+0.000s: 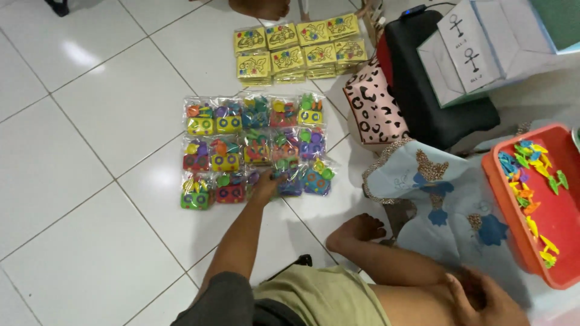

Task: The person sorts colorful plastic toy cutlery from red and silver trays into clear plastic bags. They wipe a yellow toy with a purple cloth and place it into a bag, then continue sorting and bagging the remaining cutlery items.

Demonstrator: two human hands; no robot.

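Observation:
Several clear packets of colourful foam toy pieces (257, 148) lie in three rows on the white tiled floor (90, 151). My left arm reaches forward, and my left hand (264, 186) sits in the bottom row with its fingers closed on one toy packet (255, 177), between a red-and-green packet (230, 190) and a blue one (290, 183). At the lower right my right hand (483, 299) rests on my bare leg with nothing seen in it. My foot (357, 231) lies just behind the rows.
Stacks of flat yellow packets (299, 45) lie beyond the rows. To the right are a leopard-print bag (368, 102), a black cushion (435, 90), a white cardboard box (477, 48), a light blue patterned cloth (441, 193) and a red tray (501, 199) of loose foam pieces. Another person's foot (260, 7) shows at the top.

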